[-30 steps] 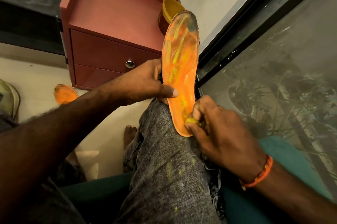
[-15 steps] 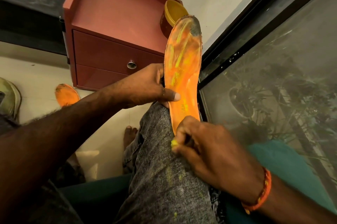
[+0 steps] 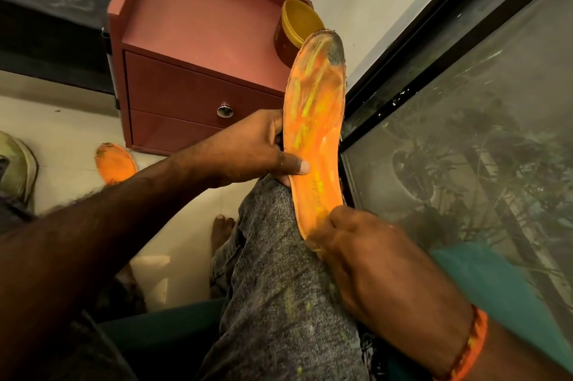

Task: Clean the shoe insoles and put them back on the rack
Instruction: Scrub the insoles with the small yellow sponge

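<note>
orange insole (image 3: 313, 132) upright at frame centre, heel on grey-trousered knee (image 3: 279, 256), dark-stained toe at top. gripped mid-length by left hand (image 3: 248, 151), thumb across its face. heel end pinched by right hand (image 3: 356, 253). faint dark print near heel, unreadable. second insole (image 3: 115, 163) on floor, centre left. red cabinet (image 3: 192, 49) behind, yellow-lidded tub (image 3: 294, 30) on top.

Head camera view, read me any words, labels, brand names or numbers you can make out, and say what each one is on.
None can be read.
Orange foam insole, gripped by the left hand and pinched at the heel by the right hand: faint dark marks near the heel, too blurred to read.
Round yellow-lidded tin on the red wooden drawer cabinet: no label visible.
</note>
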